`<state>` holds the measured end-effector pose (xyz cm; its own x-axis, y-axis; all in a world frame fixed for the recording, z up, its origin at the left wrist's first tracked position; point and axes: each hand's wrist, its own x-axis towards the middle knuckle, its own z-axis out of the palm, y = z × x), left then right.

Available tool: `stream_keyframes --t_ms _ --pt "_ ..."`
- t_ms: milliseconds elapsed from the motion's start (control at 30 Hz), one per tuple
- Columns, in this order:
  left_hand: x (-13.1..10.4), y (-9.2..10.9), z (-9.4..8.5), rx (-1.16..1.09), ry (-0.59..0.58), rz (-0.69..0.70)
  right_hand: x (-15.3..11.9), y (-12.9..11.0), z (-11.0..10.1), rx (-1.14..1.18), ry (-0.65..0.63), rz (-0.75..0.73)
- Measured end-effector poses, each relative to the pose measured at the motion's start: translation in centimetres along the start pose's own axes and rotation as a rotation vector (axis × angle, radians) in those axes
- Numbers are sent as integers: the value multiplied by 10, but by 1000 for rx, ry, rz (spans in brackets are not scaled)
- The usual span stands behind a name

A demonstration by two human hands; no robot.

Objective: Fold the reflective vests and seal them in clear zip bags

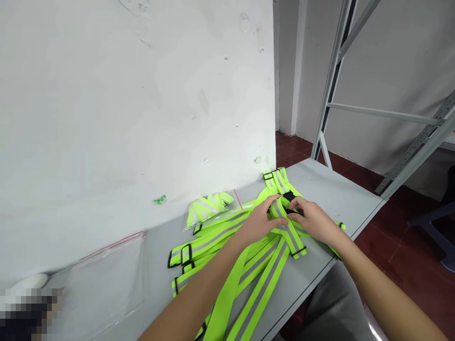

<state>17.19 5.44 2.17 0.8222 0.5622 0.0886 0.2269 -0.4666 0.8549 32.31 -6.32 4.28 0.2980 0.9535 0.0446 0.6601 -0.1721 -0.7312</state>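
Note:
Several neon-yellow reflective straps (261, 265) with grey stripes and black buckles lie in a loose pile on the grey table. Over the pile's right part, my left hand (261, 219) is closed around a looped reflective strap (279, 209), fingers on its left side. From the right, my right hand (311, 218) pinches a black part at the same loop, thumb and forefinger together; the exact part is mostly hidden. A short strap end (295, 244) with a black buckle hangs down below the hands.
Behind the pile, against the white wall (142, 118), lies a clear zip bag (209, 208) with a folded strap inside. A clear bag with a red seal (106, 284) lies at left. The table (320, 182) ends at right beside a metal rack (329, 94). A blue stool (435, 232) stands beyond.

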Motion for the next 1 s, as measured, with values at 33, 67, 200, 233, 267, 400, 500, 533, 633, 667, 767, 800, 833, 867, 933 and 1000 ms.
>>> stream_keyframes --t_ms 33,67,200,233,267,400,500,533,633,667,767,800,833,867,933,1000 --pt "-2 2 -4 -14 -11 16 -2 -3 0 21 21 -27" --pt "-5 4 -7 -41 -28 29 -3 -5 1 41 46 -51" --pt "-24 16 -28 -172 -52 -34 -9 -18 -2 96 98 -160" --pt "-30 21 -35 -202 -54 -75 -9 -23 -3 94 90 -198" --pt "-37 26 -42 -232 -62 -120 -8 -28 -3 89 74 -237" --pt "-63 41 -66 -348 -89 -295 8 -56 8 109 -36 -373" --pt "-77 37 -72 -506 33 -405 32 -76 27 113 -91 -478" --pt "-81 32 -73 -577 96 -441 39 -81 34 90 -43 -514" --pt "-95 13 -76 -788 300 -531 48 -87 47 19 153 -625" --pt "-101 6 -77 -844 358 -550 48 -86 48 16 135 -662" --pt "-121 -14 -80 -987 441 -554 39 -77 43 32 -188 -717" --pt "-128 -19 -81 -1031 444 -544 35 -74 41 55 -309 -693" --pt "-133 -24 -80 -1076 443 -530 31 -71 40 68 -397 -660" --pt "-138 -28 -79 -1120 442 -515 28 -70 40 74 -466 -630" --pt "-146 -34 -76 -1190 448 -488 24 -70 44 81 -540 -577" --pt "-152 -35 -75 -1221 480 -466 23 -72 52 84 -552 -553"
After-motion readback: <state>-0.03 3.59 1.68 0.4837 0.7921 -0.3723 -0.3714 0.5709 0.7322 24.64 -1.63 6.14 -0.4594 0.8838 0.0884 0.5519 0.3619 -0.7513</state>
